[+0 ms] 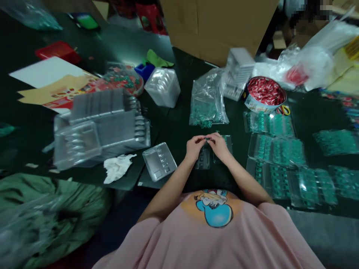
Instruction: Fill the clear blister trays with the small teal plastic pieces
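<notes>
Both my hands meet above the dark green table, fingertips pinched around a small green piece (206, 139). My left hand (195, 146) grips it from the left, and my right hand (218, 145) from the right. Under and beside my hands lie two clear plastic trays, one (203, 160) below my left hand with moulded slots, the other (228, 141) partly covered by my right hand and showing some green. Just beyond my fingers is a clear bag (208, 99) of small green pieces.
Stacked clear trays (112, 127) stand at the left, with a single tray (159, 161) nearer. Filled green trays (280, 149) lie in rows at the right. A round tin (265, 93) of red pieces and yellow-handled scissors (284, 110) sit behind them. A cardboard box (218, 28) stands at the back.
</notes>
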A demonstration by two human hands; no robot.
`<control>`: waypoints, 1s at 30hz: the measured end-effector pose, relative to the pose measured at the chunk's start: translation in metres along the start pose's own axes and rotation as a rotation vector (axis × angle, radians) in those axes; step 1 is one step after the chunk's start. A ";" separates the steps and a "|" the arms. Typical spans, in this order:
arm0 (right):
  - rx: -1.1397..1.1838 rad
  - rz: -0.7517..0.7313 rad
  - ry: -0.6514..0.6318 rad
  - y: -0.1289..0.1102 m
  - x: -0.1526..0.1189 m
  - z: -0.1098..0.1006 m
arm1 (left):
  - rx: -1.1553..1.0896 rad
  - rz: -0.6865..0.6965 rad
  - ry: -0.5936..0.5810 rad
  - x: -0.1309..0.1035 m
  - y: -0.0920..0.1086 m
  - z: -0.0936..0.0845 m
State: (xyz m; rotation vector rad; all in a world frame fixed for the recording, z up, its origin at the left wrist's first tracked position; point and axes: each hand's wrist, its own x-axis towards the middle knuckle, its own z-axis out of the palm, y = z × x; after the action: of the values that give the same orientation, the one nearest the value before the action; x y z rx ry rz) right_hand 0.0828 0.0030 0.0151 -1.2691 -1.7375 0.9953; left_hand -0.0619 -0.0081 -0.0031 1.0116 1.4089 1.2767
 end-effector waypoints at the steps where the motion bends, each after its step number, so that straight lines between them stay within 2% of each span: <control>1: 0.007 0.012 0.001 0.000 -0.002 0.001 | -0.016 -0.019 -0.010 -0.001 0.000 0.000; 9: 0.087 0.052 -0.061 0.003 -0.009 0.003 | -0.114 -0.094 -0.054 -0.006 0.001 -0.006; 16: 0.379 0.186 -0.096 0.008 -0.013 0.009 | -0.044 -0.015 -0.069 -0.010 -0.001 -0.012; 21: 0.445 0.221 -0.107 0.004 -0.016 0.009 | -0.014 -0.003 -0.102 -0.016 -0.002 -0.016; 24: 0.569 0.358 -0.172 -0.001 -0.021 0.005 | -0.035 -0.024 -0.139 -0.021 0.000 -0.015; 27: 0.695 0.537 -0.245 -0.006 -0.026 0.001 | -0.098 -0.087 -0.183 -0.025 0.004 -0.015; 30: 0.790 0.593 -0.239 -0.008 -0.030 -0.002 | -0.204 -0.276 -0.270 -0.028 0.009 -0.018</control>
State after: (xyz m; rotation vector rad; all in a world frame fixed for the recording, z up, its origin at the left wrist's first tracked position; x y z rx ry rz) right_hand 0.0878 -0.0273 0.0196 -1.1505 -0.9115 1.9910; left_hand -0.0736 -0.0380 0.0091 0.7868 1.1406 1.0156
